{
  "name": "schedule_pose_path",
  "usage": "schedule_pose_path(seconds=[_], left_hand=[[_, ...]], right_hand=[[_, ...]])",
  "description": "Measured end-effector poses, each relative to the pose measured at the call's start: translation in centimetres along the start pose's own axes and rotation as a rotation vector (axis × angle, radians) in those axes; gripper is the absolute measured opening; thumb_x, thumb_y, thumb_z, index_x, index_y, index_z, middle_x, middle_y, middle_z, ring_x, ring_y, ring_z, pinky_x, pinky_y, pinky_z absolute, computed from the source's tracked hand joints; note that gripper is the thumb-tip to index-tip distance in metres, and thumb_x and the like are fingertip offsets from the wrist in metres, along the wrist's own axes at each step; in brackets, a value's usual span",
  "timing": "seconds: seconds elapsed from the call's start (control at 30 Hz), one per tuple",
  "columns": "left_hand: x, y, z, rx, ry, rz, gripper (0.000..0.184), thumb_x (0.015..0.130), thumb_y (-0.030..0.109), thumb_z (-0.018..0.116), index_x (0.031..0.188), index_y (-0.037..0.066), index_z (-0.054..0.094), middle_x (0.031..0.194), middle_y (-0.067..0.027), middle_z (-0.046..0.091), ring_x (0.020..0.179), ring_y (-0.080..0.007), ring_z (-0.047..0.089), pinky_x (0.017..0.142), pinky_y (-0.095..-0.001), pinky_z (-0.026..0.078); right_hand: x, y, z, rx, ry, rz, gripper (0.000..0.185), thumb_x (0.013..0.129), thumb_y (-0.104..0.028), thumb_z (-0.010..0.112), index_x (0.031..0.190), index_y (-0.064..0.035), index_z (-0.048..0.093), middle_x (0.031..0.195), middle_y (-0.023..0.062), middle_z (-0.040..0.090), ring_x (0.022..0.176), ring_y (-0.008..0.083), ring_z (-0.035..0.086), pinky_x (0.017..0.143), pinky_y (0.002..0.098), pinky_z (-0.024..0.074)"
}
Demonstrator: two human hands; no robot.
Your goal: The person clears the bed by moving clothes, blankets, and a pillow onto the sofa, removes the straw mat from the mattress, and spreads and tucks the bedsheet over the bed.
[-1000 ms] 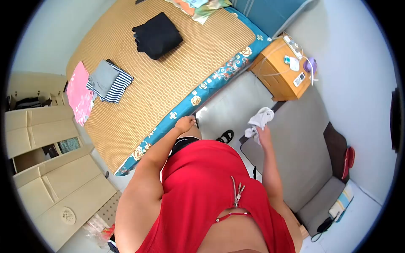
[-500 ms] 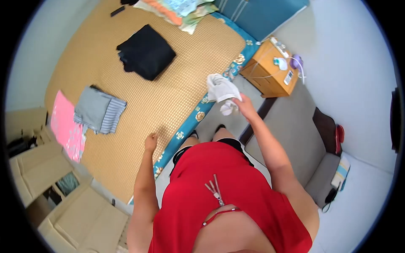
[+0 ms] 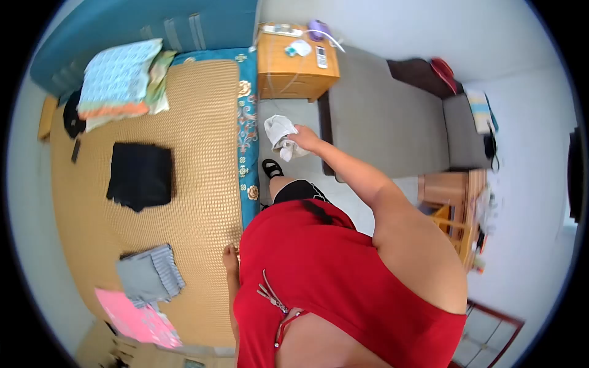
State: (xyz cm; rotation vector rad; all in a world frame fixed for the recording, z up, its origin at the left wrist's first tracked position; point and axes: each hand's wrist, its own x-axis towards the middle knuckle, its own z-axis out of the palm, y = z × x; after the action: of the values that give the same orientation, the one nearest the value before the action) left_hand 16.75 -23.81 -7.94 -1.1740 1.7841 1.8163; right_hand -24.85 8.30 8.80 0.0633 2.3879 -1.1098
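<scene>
My right hand (image 3: 305, 140) is closed on a crumpled white cloth (image 3: 279, 129), which hangs over the floor between the bed and the sofa. Its exact kind is hard to make out. Low at my side, beside the bed edge, my left hand (image 3: 230, 257) has its fingers curled in, with nothing visible in it. On the woven bed mat (image 3: 202, 178) lie folded black clothing (image 3: 141, 175), a folded grey garment with a striped one (image 3: 150, 276), and pink fabric (image 3: 138, 316).
Stacked pillows (image 3: 119, 76) rest by the blue headboard (image 3: 215, 24). A wooden nightstand (image 3: 294, 86) carries a remote, a power strip and a purple object. The grey sofa (image 3: 386, 116) stands to the right, with a wooden chair (image 3: 451, 224) beyond it.
My view has turned to the right, so the bed now lies along the left and more of the sofa side shows. The white cloth stays in my right hand.
</scene>
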Motion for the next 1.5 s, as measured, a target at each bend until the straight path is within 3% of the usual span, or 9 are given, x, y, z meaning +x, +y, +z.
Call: schedule_pose_path(seconds=[0.3, 0.4, 0.67, 0.77, 0.83, 0.9, 1.0, 1.2, 1.5], left_hand=[[7.3, 7.6, -6.4, 0.54, -0.124, 0.035, 0.034, 0.091, 0.03, 0.054, 0.105, 0.0, 0.06, 0.076, -0.0048, 0.059, 0.065, -0.0133, 0.056, 0.057, -0.0268, 0.046], [10.8, 12.3, -8.1, 0.529, 0.016, 0.139, 0.033, 0.091, 0.03, 0.051, 0.102, 0.0, 0.061, 0.073, -0.0078, 0.059, 0.067, -0.0168, 0.055, 0.062, -0.0315, 0.046], [10.5, 21.6, -2.7, 0.3, 0.104, 0.236, 0.032, 0.091, 0.025, 0.051, 0.111, 0.001, 0.06, 0.085, -0.0075, 0.062, 0.076, -0.0153, 0.057, 0.072, -0.0288, 0.047], [10.0, 18.8, -1.5, 0.474, 0.159, 0.162, 0.032, 0.089, 0.026, 0.05, 0.113, 0.007, 0.061, 0.098, -0.0173, 0.065, 0.089, -0.0275, 0.063, 0.078, -0.0357, 0.049], [9.2, 16.1, -0.2, 0.482, 0.205, 0.06, 0.033, 0.088, 0.035, 0.053, 0.11, 0.012, 0.062, 0.096, -0.0199, 0.065, 0.092, -0.0326, 0.063, 0.08, -0.0398, 0.049], [6.0, 17.6, 2.0, 0.526, 0.205, -0.005, 0.037, 0.089, 0.031, 0.053, 0.113, 0.004, 0.06, 0.097, -0.016, 0.066, 0.087, -0.0262, 0.064, 0.078, -0.0352, 0.049], [4.0, 16.4, 3.7, 0.501, 0.251, -0.117, 0.038, 0.088, 0.04, 0.052, 0.112, 0.012, 0.062, 0.097, -0.0161, 0.066, 0.09, -0.031, 0.063, 0.08, -0.0387, 0.049], [0.3, 14.6, 7.1, 0.263, 0.411, -0.18, 0.034, 0.09, 0.035, 0.053, 0.108, 0.007, 0.062, 0.094, -0.017, 0.067, 0.088, -0.0301, 0.064, 0.077, -0.037, 0.05], [0.2, 14.8, 9.1, -0.011, 0.643, -0.192, 0.035, 0.09, 0.028, 0.056, 0.115, 0.004, 0.058, 0.098, -0.0161, 0.066, 0.092, -0.0249, 0.064, 0.081, -0.0331, 0.049]], right_hand=[[-5.3, 4.8, -1.8, 0.2, 0.184, 0.128, 0.038, 0.082, -0.02, 0.059, 0.113, 0.0011, 0.057, 0.106, 0.0189, 0.063, 0.097, 0.0303, 0.06, 0.084, 0.037, 0.0444], [-5.6, 2.2, -3.5, 0.332, 0.179, 0.145, 0.034, 0.082, -0.017, 0.059, 0.111, 0.0005, 0.058, 0.102, 0.0161, 0.064, 0.094, 0.0265, 0.061, 0.082, 0.0351, 0.0458], [5.6, -3.5, -10.8, 0.311, 0.392, -0.169, 0.029, 0.083, -0.014, 0.061, 0.11, -0.0017, 0.061, 0.097, 0.0096, 0.066, 0.089, 0.018, 0.061, 0.081, 0.0328, 0.0467], [11.7, -7.0, -14.3, 0.354, 0.448, -0.188, 0.034, 0.087, -0.021, 0.06, 0.113, 0.0006, 0.059, 0.1, 0.0101, 0.064, 0.092, 0.0149, 0.058, 0.08, 0.0303, 0.0463], [18.3, -6.0, -15.6, 0.322, 0.492, -0.335, 0.04, 0.086, -0.022, 0.061, 0.117, 0.0025, 0.056, 0.106, 0.0118, 0.063, 0.094, 0.0169, 0.058, 0.083, 0.0314, 0.0452], [23.1, -5.6, -16.1, -0.194, 0.649, -0.529, 0.052, 0.084, -0.026, 0.064, 0.124, 0.0045, 0.049, 0.114, 0.0181, 0.059, 0.105, 0.0261, 0.055, 0.092, 0.0364, 0.0414], [28.2, -3.7, -11.2, -0.388, 0.75, -0.327, 0.06, 0.082, -0.028, 0.063, 0.13, 0.0028, 0.044, 0.134, 0.0254, 0.04, 0.124, 0.0371, 0.039, 0.105, 0.0404, 0.029], [31.0, -5.6, 8.4, -0.341, -0.277, -0.295, 0.054, 0.08, -0.032, 0.063, 0.124, -0.0021, 0.052, 0.13, 0.0244, 0.047, 0.122, 0.0368, 0.042, 0.102, 0.042, 0.0334], [24.1, -16.8, 31.7, -0.398, -0.681, -0.321, 0.053, 0.083, -0.034, 0.059, 0.128, -0.0069, 0.051, 0.132, 0.0202, 0.047, 0.126, 0.0365, 0.038, 0.105, 0.0405, 0.0309]])
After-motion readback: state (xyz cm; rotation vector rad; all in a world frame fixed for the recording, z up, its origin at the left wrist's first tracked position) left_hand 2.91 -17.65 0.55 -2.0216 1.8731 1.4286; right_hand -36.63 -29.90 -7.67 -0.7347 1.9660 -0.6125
